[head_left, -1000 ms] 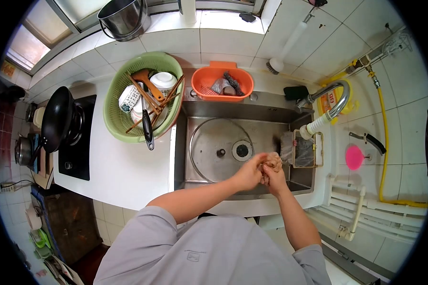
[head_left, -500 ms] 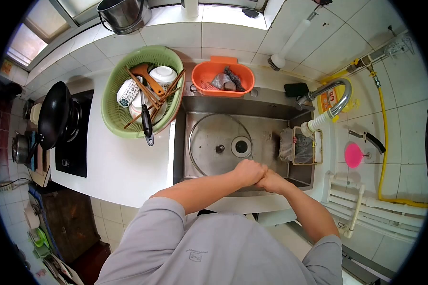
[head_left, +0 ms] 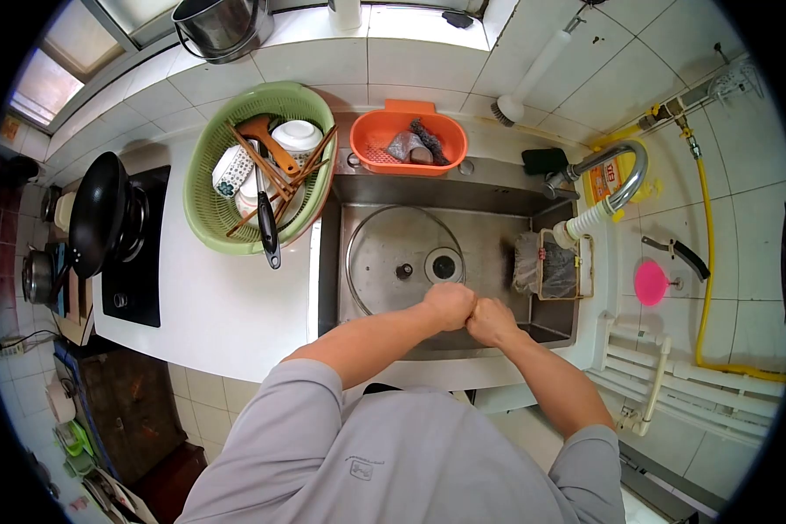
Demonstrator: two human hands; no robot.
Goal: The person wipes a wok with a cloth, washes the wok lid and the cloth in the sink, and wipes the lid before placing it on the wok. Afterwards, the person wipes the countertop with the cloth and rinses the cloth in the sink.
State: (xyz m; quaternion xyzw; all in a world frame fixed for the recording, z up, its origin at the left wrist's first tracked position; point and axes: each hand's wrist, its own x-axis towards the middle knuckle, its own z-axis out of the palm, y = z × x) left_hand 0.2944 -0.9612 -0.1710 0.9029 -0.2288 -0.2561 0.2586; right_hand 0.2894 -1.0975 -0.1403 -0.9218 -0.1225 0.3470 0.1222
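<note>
Over the front part of the sink [head_left: 506,231], my left hand [head_left: 450,304] and my right hand [head_left: 492,321] meet, both closed into fists. Their knuckles touch or nearly touch. Whatever the fingers hold, if anything, is hidden from this angle. Beneath and just beyond them a round glass lid [head_left: 380,229] with a metal rim lies in the sink basin. A strainer basket lined with a plastic bag [head_left: 557,266] sits at the sink's right side.
Left of the sink stands a green basket [head_left: 203,196] holding bowls, chopsticks and utensils. An orange colander [head_left: 408,111] rests behind the sink. The faucet [head_left: 633,179] arches in from the right. A black wok [head_left: 96,210] tilts on the stove [head_left: 140,297].
Both fists have shifted slightly to the left and up, and my left hand has turned a little. The lid and the other things stay where they were.
</note>
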